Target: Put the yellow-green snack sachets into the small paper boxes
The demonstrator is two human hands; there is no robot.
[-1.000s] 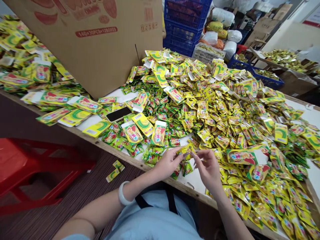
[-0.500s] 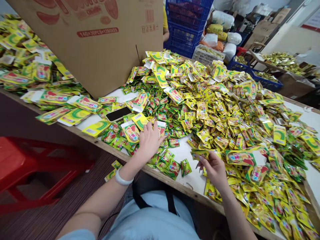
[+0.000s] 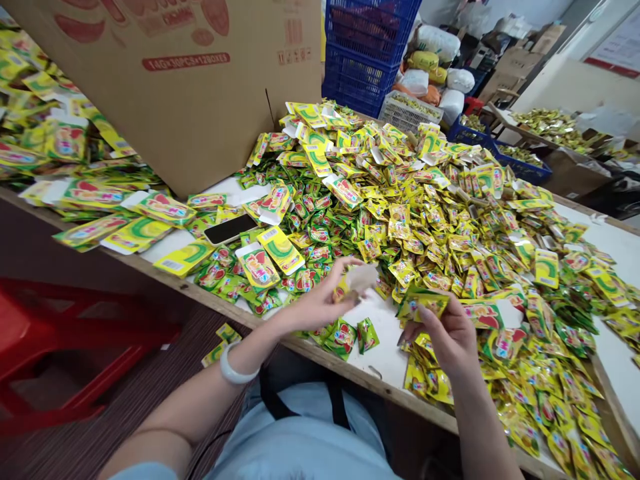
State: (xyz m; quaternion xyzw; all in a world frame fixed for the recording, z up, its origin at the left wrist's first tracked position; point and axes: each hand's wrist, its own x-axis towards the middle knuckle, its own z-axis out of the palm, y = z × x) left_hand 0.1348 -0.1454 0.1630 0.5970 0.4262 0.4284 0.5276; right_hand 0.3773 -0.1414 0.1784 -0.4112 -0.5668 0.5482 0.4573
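My left hand (image 3: 320, 300) is closed on a flat yellow carton (image 3: 356, 280), held a little above the table's near edge; the carton is blurred by motion. My right hand (image 3: 447, 333) pinches a small stack of green-yellow sachets (image 3: 423, 303) just right of it. A wide heap of the same sachets (image 3: 440, 220) covers the white table (image 3: 385, 353) in front of both hands. More flat cartons (image 3: 270, 257) lie on the table to the left of my left hand.
A big cardboard box (image 3: 200, 87) stands at the back left, and a black phone (image 3: 230, 229) lies near it. Blue crates (image 3: 365, 47) rise behind the heap. A red stool (image 3: 60, 333) sits at the lower left. Two cartons (image 3: 220, 340) lie on the floor.
My left hand went out to the flat cartons on the left, took one, and came back toward my right hand. My right hand kept its sachets and lifted slightly.
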